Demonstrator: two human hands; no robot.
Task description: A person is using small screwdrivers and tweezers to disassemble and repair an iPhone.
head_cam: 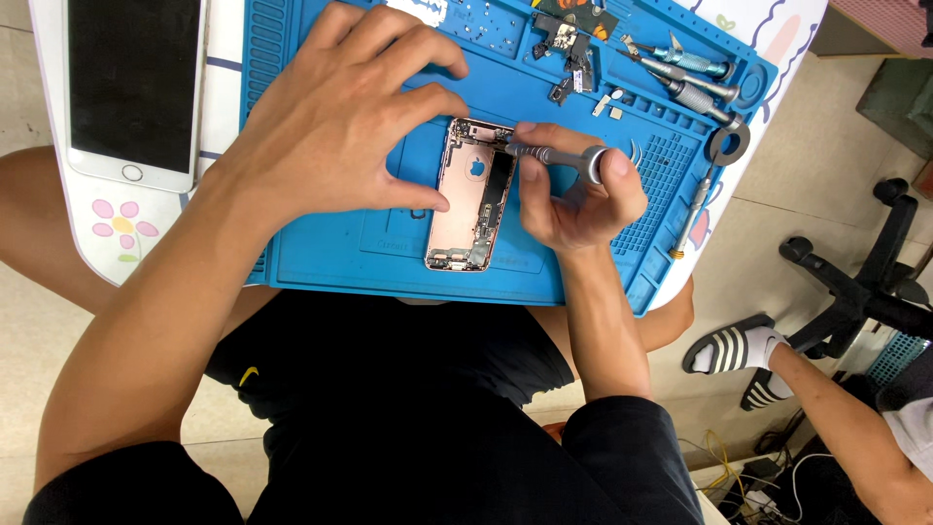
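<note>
An opened rose-gold phone housing [468,209] lies on a blue repair mat [321,253]. My left hand [340,117] rests on the mat with thumb and fingers braced against the housing's left and top edges. My right hand [573,199] grips a small silver screwdriver [559,156], its tip pointing left onto the housing's upper right corner.
A detached white phone screen [133,87] lies at the mat's left on a white table. Loose phone parts [573,49], more screwdrivers [695,78] and a black ring [727,144] sit along the mat's far right. Another person's leg and striped sandals [729,350] are at right, near a chair base [865,282].
</note>
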